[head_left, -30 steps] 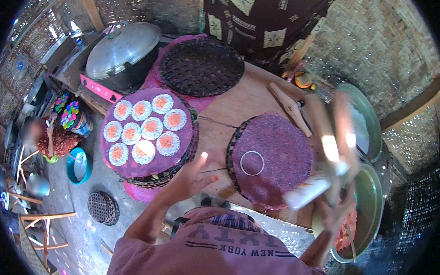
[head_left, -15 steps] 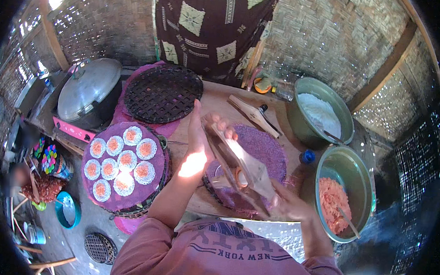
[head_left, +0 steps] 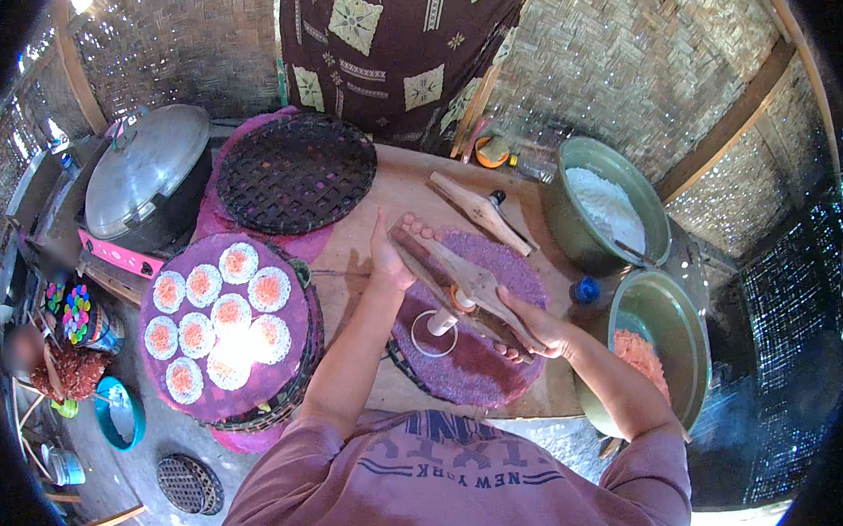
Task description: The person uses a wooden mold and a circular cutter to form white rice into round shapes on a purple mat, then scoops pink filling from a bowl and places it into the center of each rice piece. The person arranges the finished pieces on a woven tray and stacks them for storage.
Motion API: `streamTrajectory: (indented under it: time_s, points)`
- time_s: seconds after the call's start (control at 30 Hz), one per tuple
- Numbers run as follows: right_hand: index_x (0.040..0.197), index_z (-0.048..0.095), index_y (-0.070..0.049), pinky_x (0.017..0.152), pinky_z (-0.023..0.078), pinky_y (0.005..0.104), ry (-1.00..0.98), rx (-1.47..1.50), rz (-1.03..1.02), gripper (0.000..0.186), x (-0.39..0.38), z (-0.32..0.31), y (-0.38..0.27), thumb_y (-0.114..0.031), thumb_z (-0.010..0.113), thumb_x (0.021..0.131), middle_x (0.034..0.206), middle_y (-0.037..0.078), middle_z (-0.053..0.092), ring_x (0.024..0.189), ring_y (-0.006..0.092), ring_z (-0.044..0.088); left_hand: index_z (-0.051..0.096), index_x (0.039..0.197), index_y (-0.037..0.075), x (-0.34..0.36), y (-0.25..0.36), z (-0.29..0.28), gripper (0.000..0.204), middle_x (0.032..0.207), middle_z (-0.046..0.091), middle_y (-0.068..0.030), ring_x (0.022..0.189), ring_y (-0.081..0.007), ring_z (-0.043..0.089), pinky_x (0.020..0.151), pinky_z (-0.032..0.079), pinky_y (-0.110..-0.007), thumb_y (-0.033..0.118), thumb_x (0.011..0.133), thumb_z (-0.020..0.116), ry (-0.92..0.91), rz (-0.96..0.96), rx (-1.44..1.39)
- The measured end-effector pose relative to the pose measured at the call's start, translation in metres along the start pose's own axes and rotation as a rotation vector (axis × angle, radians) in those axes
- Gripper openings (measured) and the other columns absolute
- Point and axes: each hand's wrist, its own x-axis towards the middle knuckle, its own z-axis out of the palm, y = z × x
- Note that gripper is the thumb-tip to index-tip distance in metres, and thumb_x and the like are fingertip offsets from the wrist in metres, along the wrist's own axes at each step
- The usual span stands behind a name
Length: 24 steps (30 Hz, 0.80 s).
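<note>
My left hand (head_left: 397, 251) and my right hand (head_left: 537, 326) are wrapped round opposite ends of a wooden hand press (head_left: 468, 284) with two long handles, one above the other. It is held slantwise over a round tray covered with purple cloth (head_left: 482, 383). A pale, short cylinder (head_left: 444, 320) shows below the middle of the press. Around its lower end, a thin white ring (head_left: 416, 346) appears on the cloth; whether it is a mould or a strand I cannot tell.
Left stands a purple-covered tray (head_left: 216, 406) with several white rounds topped orange. Behind are a black woven tray (head_left: 298, 173) and a lidded pot (head_left: 148, 171). Right are a bowl of white stuff (head_left: 663, 231), a bowl of orange mixture (head_left: 690, 369), a blue cap (head_left: 586, 290) and a wooden piece (head_left: 480, 212).
The press has steadied over the purple cloth, its two handles closer together. My right hand has moved up and inward along it. The white ring now shows plainly beneath.
</note>
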Motion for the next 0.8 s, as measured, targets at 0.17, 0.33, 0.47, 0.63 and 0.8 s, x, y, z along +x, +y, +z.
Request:
streamTrajectory:
  time_s: [0.17, 0.33, 0.47, 0.63, 0.8]
  points:
    - [0.11, 0.057, -0.009, 0.054, 0.043, 0.0265, 0.338, -0.215, -0.147, 0.07, -0.014, -0.033, -0.011, -0.074, 0.04, 0.088, 0.08, 0.008, 0.058, 0.061, 0.0132, 0.053, 0.048, 0.13, 0.006, 0.001, 0.004, 0.017, 0.065, 0.115, 0.061, -0.0142, 0.102, -0.0286, 0.059, 0.092, 0.046, -0.043, 0.06, 0.094, 0.042, 0.483, -0.046, 0.82]
    - [0.13, 0.045, 0.004, 0.09, 0.047, 0.0431, 1.004, -0.645, -0.183, 0.094, -0.024, -0.062, 0.001, -0.074, 0.054, 0.079, 0.116, 0.03, 0.06, 0.107, 0.0387, 0.061, 0.054, 0.128, 0.006, -0.067, -0.022, 0.025, 0.052, 0.123, 0.056, -0.0199, 0.111, -0.0343, 0.057, 0.094, 0.046, -0.043, 0.038, 0.088, 0.063, -0.029, -0.48, 2.246]
    - [0.122, 0.042, 0.012, 0.087, 0.048, 0.048, 1.341, -0.698, -0.048, 0.095, 0.007, -0.079, 0.041, -0.069, 0.06, 0.076, 0.105, 0.035, 0.061, 0.101, 0.0462, 0.061, 0.062, 0.122, 0.01, -0.1, -0.038, 0.015, 0.038, 0.116, 0.058, -0.0212, 0.105, -0.0378, 0.057, 0.091, 0.047, -0.041, 0.016, 0.084, 0.063, 0.139, -0.595, 2.281]
    - [0.123, 0.042, 0.012, 0.086, 0.049, 0.0475, 1.427, -0.7, 0.126, 0.09, 0.034, -0.095, 0.069, -0.062, 0.065, 0.076, 0.105, 0.034, 0.061, 0.101, 0.0432, 0.062, 0.066, 0.109, 0.007, -0.109, -0.028, 0.009, 0.026, 0.1, 0.059, -0.0199, 0.096, -0.0367, 0.059, 0.085, 0.049, -0.044, 0.007, 0.084, 0.057, 0.173, -0.585, 2.299]
    - [0.125, 0.048, 0.004, 0.098, 0.042, 0.0464, 1.4, -1.149, -0.408, 0.069, 0.06, -0.112, 0.033, -0.04, 0.073, 0.078, 0.122, 0.027, 0.053, 0.113, 0.0402, 0.052, 0.067, 0.108, 0.006, -0.113, -0.022, 0.004, 0.025, 0.098, 0.061, -0.0179, 0.096, -0.0362, 0.059, 0.084, 0.049, -0.043, 0.01, 0.084, 0.061, 0.211, -0.592, 2.261]
